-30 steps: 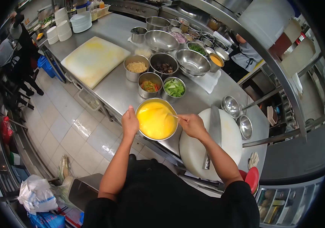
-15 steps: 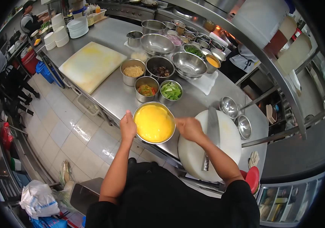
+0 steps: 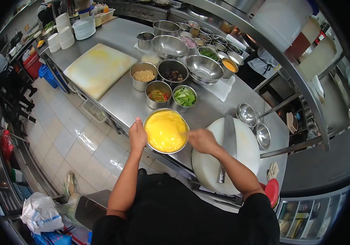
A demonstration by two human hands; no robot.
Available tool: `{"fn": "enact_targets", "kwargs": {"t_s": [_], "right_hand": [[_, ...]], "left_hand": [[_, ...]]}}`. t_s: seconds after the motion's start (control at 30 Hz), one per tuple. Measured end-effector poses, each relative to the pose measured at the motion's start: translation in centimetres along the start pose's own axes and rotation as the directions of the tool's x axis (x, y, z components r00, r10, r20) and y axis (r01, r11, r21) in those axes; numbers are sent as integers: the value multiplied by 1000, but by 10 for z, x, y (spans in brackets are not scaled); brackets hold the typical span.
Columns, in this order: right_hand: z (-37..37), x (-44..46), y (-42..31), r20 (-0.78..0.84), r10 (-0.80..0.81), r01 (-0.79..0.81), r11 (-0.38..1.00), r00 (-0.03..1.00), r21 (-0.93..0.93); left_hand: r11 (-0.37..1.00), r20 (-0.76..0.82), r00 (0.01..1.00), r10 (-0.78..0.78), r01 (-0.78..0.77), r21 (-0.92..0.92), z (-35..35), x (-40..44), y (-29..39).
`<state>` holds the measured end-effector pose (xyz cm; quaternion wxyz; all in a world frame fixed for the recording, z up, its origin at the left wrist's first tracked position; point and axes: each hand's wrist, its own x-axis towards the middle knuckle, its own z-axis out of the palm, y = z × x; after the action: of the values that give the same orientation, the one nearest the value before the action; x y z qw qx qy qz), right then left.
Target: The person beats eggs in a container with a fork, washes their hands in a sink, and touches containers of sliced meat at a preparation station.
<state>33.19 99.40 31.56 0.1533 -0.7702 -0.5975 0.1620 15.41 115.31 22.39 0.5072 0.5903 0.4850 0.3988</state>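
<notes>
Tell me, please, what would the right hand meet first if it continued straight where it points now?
Most likely the right side of the metal bowl with the yellow mixture, just ahead of the right hand, though depth is hard to judge.

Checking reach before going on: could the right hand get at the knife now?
Probably not yet: the right hand seems to grip a blurred utensil at the bowl. Once freed, likely yes; the knife lies nearby on the round board, handle uncovered.
</notes>
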Motion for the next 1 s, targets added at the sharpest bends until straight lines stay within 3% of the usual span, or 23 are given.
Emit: {"fn": "enact_targets", "kwargs": {"t_s": [0.03,0.1,0.13,0.17,0.23,0.3,0.37,0.4,0.47,0.5,0.53,0.57,0.6,0.63,0.67,0.7,0.73,0.83,0.9,0.97,1.0], "right_hand": [[4,0,5,-2,0,0,1000,1000,2],[1,-1,1,218,-43,-38,934,975,354],[-11,6,-7,211,61,-123,948,976,295],[-13,14,-8,214,64,-127,947,975,295],[-13,23,-12,60,60,-73,963,996,259],[-8,26,-18,50,20,-31,972,999,234],[-11,23,-27,176,-108,79,984,979,161],[-22,20,-39,258,-86,78,996,962,40],[-34,17,-46,414,-60,69,998,908,-7],[-11,17,-17,292,-288,304,953,912,-10],[-22,21,-28,437,-190,307,927,879,-216],[-25,22,-26,447,-113,266,917,887,-297],[-31,24,-31,469,-23,239,882,883,-406],[-32,27,-26,433,1,207,878,901,-432],[-41,24,-26,362,-13,173,893,932,-415],[-36,29,-20,322,-53,208,857,945,-471],[-33,32,-15,234,-89,199,840,968,-506],[-23,46,-13,43,-136,140,866,990,-481],[-10,52,-13,17,-220,201,852,975,-483],[14,59,-12,-183,-379,298,886,907,-357],[20,56,-18,-182,-380,300,886,907,-354]], "left_hand": [[1000,1,1000,2,-2,2,0,1,-1],[999,16,999,-28,29,-27,2,2,-5],[999,18,999,-31,32,-27,2,2,-4],[999,13,1000,-11,11,-31,2,1,-4],[999,10,1000,11,-11,-34,2,0,-5],[998,-4,1000,-20,20,-54,4,3,-6],[1000,-14,1000,-25,25,10,2,3,-7],[997,-20,999,-26,27,71,2,4,-8],[888,51,951,306,-305,344,-5,14,-46],[757,89,869,487,-470,454,-5,22,-78],[756,109,873,475,-468,458,-8,21,-74],[904,146,980,138,-185,384,-8,12,-28],[986,129,983,132,-143,84,-2,24,-59],[989,119,993,10,-27,145,-1,27,-48],[962,106,992,65,-91,257,-1,40,-72],[997,87,994,-63,59,46,-3,30,-53],[990,105,986,-132,125,66,-2,28,-42],[992,102,987,-122,125,-22,0,27,-40],[991,142,982,-123,129,-35,-4,30,-41],[989,179,975,-129,140,-52,-4,31,-43],[988,165,979,-119,133,-76,-3,31,-44]]}}
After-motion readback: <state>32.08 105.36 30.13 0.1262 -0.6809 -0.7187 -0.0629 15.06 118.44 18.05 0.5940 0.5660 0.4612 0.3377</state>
